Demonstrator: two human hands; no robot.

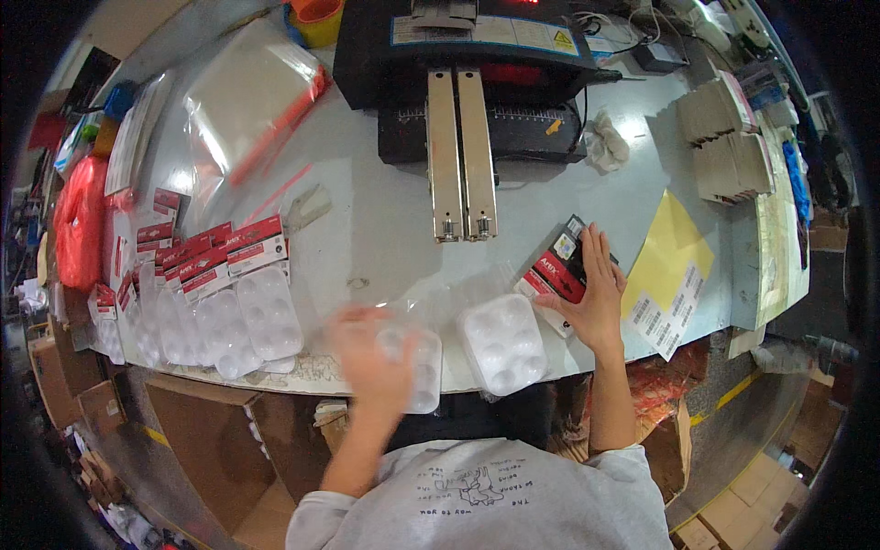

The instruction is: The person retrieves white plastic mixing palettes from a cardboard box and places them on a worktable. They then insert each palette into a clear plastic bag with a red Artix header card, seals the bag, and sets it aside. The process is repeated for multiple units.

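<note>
My left hand (371,362) is smeared by motion, so its fingers cannot be read. It is over a white plastic paint palette (425,371) at the table's front edge. Fingers stretched out and thumb spread, my right hand (594,298) lies open on a stack of red, black and white header cards (555,271). Between the hands sits a white palette with round wells (503,345), apparently stacked, with clear film around it. To the left, several palettes (266,316) lie overlapped in a row, with red and white header cards (254,246) at their tops.
A black machine (467,46) with two metal bars (461,156) reaches over the table's middle. Clear plastic bags (247,96) lie at the back left. On the right are a yellow sheet (669,247), barcode labels (667,321) and card stacks (724,137). Cardboard boxes (215,440) stand below.
</note>
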